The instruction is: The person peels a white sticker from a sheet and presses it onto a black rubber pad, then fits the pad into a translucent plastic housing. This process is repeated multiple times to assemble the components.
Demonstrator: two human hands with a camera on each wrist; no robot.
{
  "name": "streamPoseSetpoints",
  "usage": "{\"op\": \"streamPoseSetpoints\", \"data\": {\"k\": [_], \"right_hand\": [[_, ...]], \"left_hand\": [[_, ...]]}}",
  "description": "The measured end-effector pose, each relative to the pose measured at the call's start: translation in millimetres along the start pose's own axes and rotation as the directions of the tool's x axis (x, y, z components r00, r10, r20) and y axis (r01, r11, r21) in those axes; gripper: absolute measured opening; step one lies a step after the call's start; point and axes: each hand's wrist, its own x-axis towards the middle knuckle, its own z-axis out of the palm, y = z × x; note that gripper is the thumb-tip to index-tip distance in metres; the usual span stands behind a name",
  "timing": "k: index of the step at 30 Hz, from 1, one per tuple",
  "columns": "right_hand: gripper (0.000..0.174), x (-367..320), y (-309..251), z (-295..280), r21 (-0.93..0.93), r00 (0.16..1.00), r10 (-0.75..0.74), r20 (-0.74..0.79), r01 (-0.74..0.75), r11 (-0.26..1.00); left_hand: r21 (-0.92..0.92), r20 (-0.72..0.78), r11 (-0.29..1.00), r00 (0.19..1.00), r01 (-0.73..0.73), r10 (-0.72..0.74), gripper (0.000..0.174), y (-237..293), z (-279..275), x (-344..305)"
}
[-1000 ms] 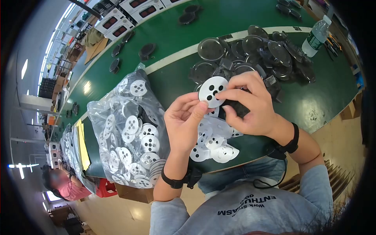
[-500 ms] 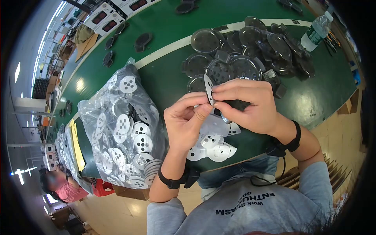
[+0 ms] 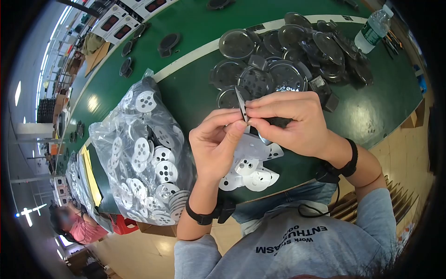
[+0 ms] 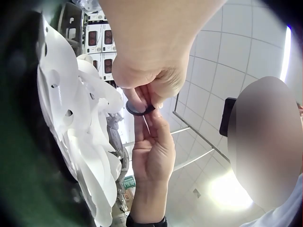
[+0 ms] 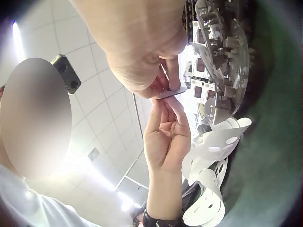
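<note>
Both hands meet above the green table, holding one thin round disc (image 3: 241, 103) nearly edge-on to the head view. The left hand (image 3: 217, 144) pinches its lower left edge between thumb and fingers. From the other side, the right hand (image 3: 292, 122) pinches it with thumb and fingertips. In the right wrist view the disc (image 5: 171, 92) lies between the fingertips of the two hands. Loose white discs with dark holes (image 3: 257, 180) lie on the table below the hands. Whether a second layer is on the held disc I cannot tell.
A clear plastic bag (image 3: 108, 135) full of white discs lies at the left. Dark round parts (image 3: 283, 74) are piled behind the hands, with a water bottle (image 3: 373, 30) at the right. Another person (image 3: 83, 228) sits at the far left.
The disc was turned from facing the head camera to nearly edge-on. The right hand shifted from the disc's face to its side, and both hands moved slightly left.
</note>
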Motion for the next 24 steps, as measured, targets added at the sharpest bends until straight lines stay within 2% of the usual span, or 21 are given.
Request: {"op": "streamPoseSetpoints", "data": {"k": [3, 10, 13, 18, 24], "right_hand": [[0.015, -3.3, -1.4, 2.5, -0.031, 1.0, 0.003, -0.024, -0.004, 1.0], [0.013, -4.2, -0.7, 5.2, -0.12, 0.995, -0.061, -0.078, 0.052, 0.991], [0.014, -3.4, 2.0, 5.1, -0.033, 0.997, -0.024, -0.068, 0.022, 0.999], [0.015, -3.8, 0.1, 5.5, -0.016, 0.998, -0.001, -0.056, 0.0, 1.0], [0.015, -5.7, 0.3, 5.4, -0.032, 0.998, 0.005, -0.062, -0.007, 0.999]], "left_hand": [[-0.018, -0.006, 1.0, 1.0, 0.001, -0.002, 0.015, -0.2, 2.2, -0.9], [0.097, -0.012, 0.995, 1.0, 0.011, -0.01, 0.014, 4.9, 8.6, -2.0], [0.061, -0.019, 0.998, 1.0, 0.005, -0.003, 0.015, 3.3, 6.9, -0.8], [-0.002, 0.008, 1.0, 1.0, 0.016, -0.016, 0.015, 0.6, 0.8, 0.5], [0.007, -0.003, 1.0, 1.0, 0.016, -0.016, 0.016, -0.6, 1.5, -0.9]]}}
